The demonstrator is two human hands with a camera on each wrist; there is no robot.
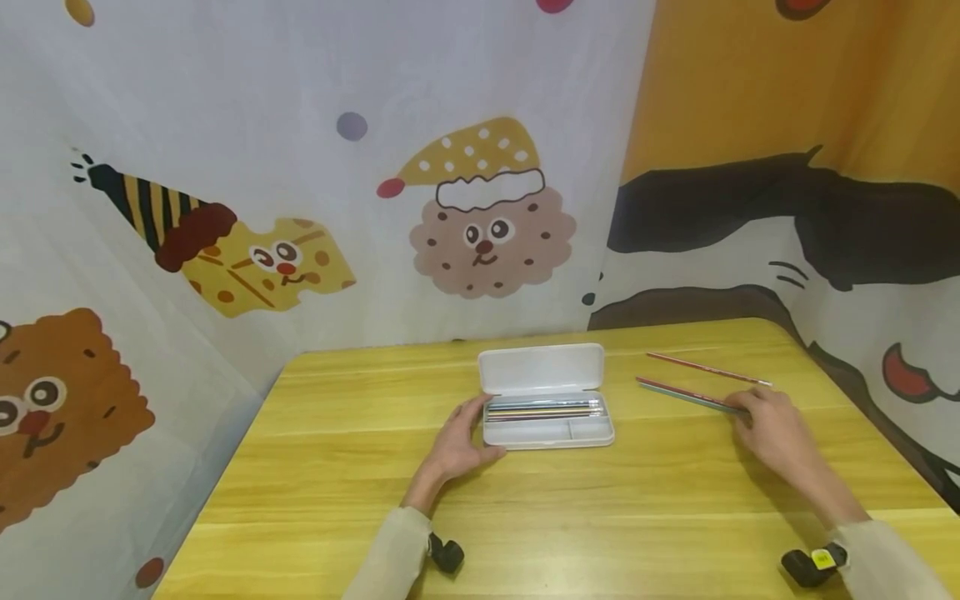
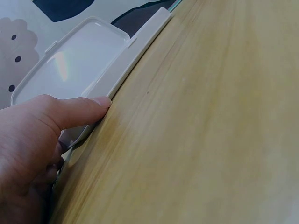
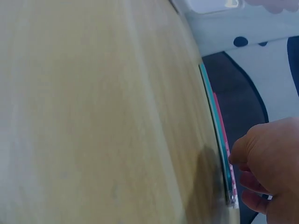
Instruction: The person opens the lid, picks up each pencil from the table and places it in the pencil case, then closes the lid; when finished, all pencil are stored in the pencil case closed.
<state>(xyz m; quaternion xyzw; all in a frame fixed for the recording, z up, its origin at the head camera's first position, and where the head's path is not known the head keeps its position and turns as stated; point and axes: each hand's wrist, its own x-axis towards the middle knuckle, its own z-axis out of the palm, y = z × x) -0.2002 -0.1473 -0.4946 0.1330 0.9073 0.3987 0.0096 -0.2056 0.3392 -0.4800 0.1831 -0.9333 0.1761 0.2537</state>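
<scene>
Two pale sleeves (image 1: 393,550) come in at the bottom of the frame, each with a little black camera (image 1: 447,556), over a yellow wood table (image 1: 600,517). Just left of the lower middle, the left hand (image 1: 454,446) grips the end of an open white pencil case (image 1: 525,432) with a row of pencils (image 1: 543,410) inside, while at the lower right, the right hand (image 1: 772,425) pinches a red pencil (image 1: 675,389) and a teal pencil (image 1: 682,397), side by side. One more reddish pencil (image 1: 707,369) lies just past those two, and a white wall (image 1: 285,67) with funny food faces fills the upper left.
</scene>
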